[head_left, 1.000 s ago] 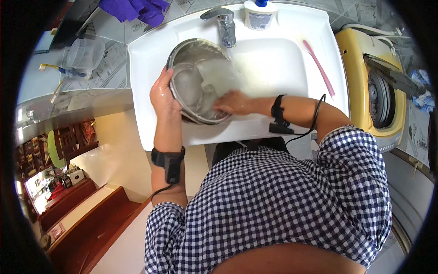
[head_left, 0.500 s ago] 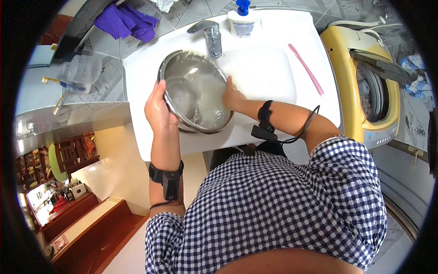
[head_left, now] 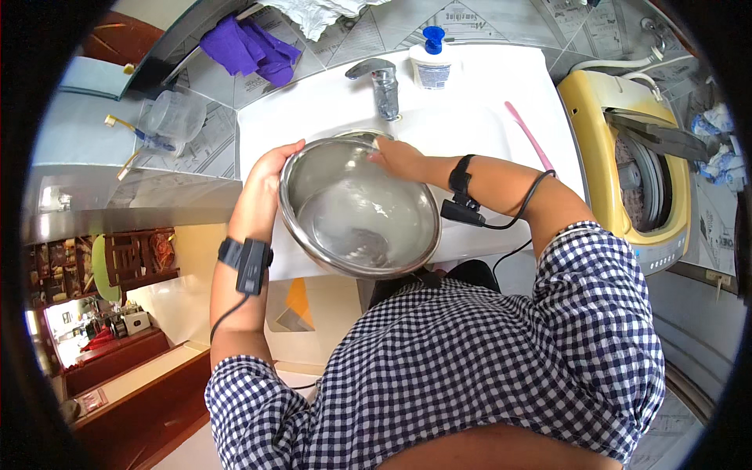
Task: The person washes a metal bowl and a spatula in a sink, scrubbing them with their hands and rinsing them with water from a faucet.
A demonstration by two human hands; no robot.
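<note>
A shiny stainless steel bowl (head_left: 313, 176) with cloudy water (head_left: 352, 211) in it is over the near left part of the white sink (head_left: 501, 184). My left hand (head_left: 270, 174) is closed on its left rim, the other fingers partly hidden by the bowl's wall. At the far right rim, my right hand (head_left: 401, 159) grips the edge, with fingertips reaching over the inside. Just behind the bowl a second curved metal edge (head_left: 362, 134) shows; what it belongs to is mostly hidden.
The grey faucet (head_left: 384, 90) and a white pump bottle (head_left: 432, 66) stand at the sink's back. A pink stick-like object (head_left: 529, 135) lies right. A purple cloth (head_left: 251, 48) and clear container with toothbrushes (head_left: 176, 121) are left. A yellow washing machine (head_left: 576, 102) stands right.
The bowl has come nearer to me and tips differently, its water now spread over the bottom. My right hand has shifted from its right side to the far rim.
</note>
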